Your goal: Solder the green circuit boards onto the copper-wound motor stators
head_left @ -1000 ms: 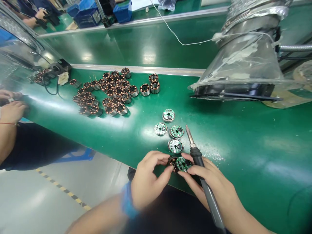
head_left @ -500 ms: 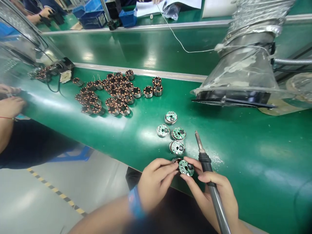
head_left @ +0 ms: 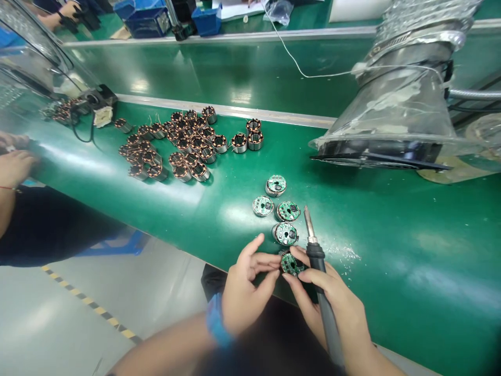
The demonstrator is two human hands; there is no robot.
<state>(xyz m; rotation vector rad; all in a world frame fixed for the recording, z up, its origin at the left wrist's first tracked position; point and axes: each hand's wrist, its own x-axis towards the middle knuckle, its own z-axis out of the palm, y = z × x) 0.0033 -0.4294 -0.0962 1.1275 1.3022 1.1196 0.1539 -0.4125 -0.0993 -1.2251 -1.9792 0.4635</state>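
Both my hands meet at the near edge of a green conveyor belt [head_left: 391,230]. My left hand [head_left: 246,290] pinches a small stator with a round green circuit board [head_left: 290,264] on top, index finger lifted. My right hand [head_left: 332,308] steadies the same part with its fingertips while gripping a soldering iron [head_left: 319,279], whose tip points away over the belt. Several similar board-topped stators [head_left: 285,233] lie just beyond the hands.
A heap of copper-wound stators [head_left: 183,146] lies at the belt's left. A big clear fume hood with foil duct [head_left: 395,99] stands at right. Solder flecks [head_left: 340,253] dot the belt. Another person's hand [head_left: 13,167] rests at far left. Blue bins [head_left: 146,18] sit beyond.
The iron's tip swung right half a second ago and has now come back left, close to the boards. My left index finger has lifted off the held part.
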